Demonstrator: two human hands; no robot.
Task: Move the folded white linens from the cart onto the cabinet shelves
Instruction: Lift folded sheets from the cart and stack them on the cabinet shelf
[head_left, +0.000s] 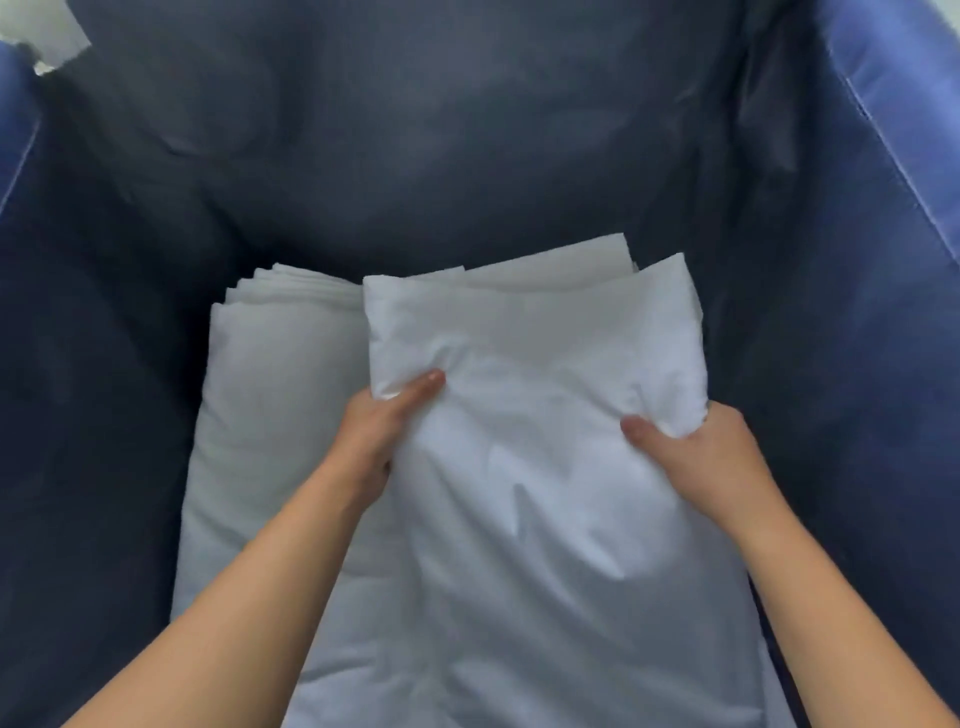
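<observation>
Down in the cart (130, 322), deep between its dark blue fabric walls, lies what is left of the linens: a top bundle (530, 364) resting on a wider pile (270, 415) that shows to its left and behind it. Both bare arms reach in. The left hand (379, 421) grips the bundle's left edge, thumb on top and fingers tucked out of sight beneath; the right hand (711, 447) is bunched tight on the right edge, and the cloth puckers where it pinches. The step in hand looks like lifting this one bundle clear. To do it well I would slide the fingers further under so the folds are carried from below rather than dragged by pinched corners, keep both sides level so the layers do not slip apart, and check that only the top bundle comes away from the pile. No cabinet shows from here, so the shelves are out of view.
</observation>
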